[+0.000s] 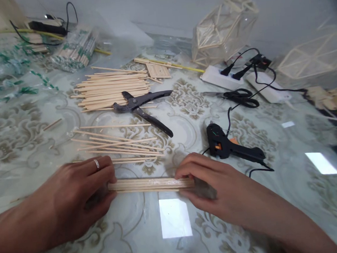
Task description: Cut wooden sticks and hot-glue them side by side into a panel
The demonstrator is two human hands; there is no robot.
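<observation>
Hands curled, gripping stick bundle ends.

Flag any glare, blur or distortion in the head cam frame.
Head view: bright rectangular reflections glare off the glossy table cover, below the stick bundle and at right; edges curve and smear, so the stick frames at far right are soft; left hand, right hand and glue gun read fairly sharp; shadows soft, lighting even.

A: Stick bundle status?
B: Pale wooden sticks, side by side in a flat row. Lying level on the glass-topped table, crosswise in front of the person, both ends pinched by fingers.
</observation>
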